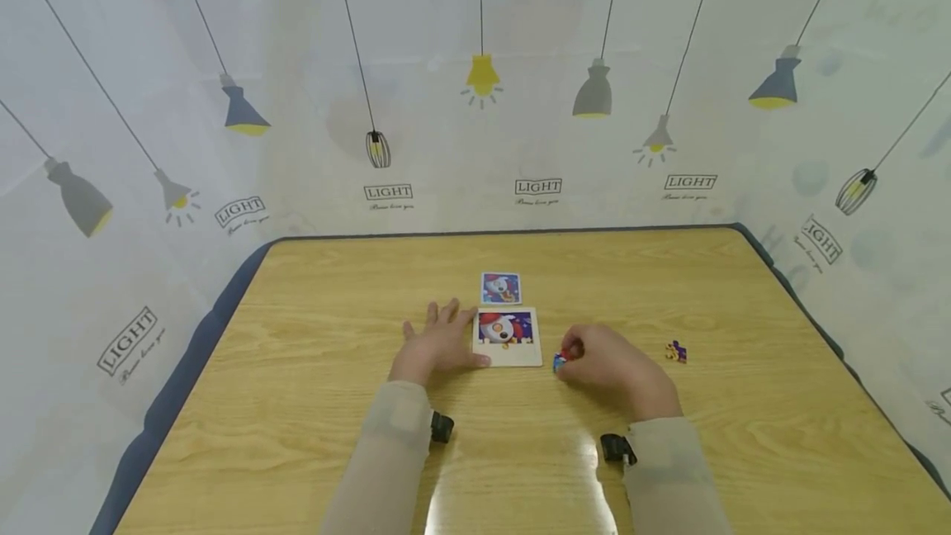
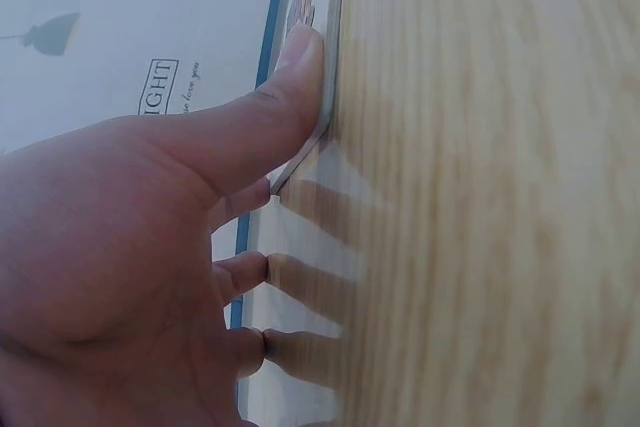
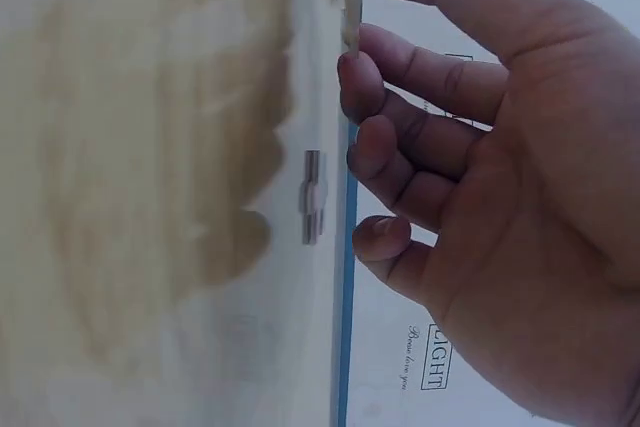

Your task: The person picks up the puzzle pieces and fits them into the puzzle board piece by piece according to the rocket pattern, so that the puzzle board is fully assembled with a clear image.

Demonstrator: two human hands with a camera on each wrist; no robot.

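Observation:
A square puzzle board (image 1: 520,357) lies on the table, its upper part filled with a cartoon picture of a white face and red hat, its lower part bare. My left hand (image 1: 440,347) rests at its left side with spread fingers; the thumb (image 2: 295,72) lies on the board's edge in the left wrist view. To the right of the board, my right hand (image 1: 607,366) pinches a blue and red puzzle piece (image 1: 560,362) between thumb and fingers. That piece shows edge-on in the right wrist view, its picture side hidden.
Just beyond the board lies a square picture card (image 1: 501,288) with a similar picture. Another puzzle piece (image 1: 677,352), purple and yellow, sits on the wooden table (image 1: 334,287) to the right of my right hand. A lamp-patterned cloth (image 1: 446,213) stands behind the table.

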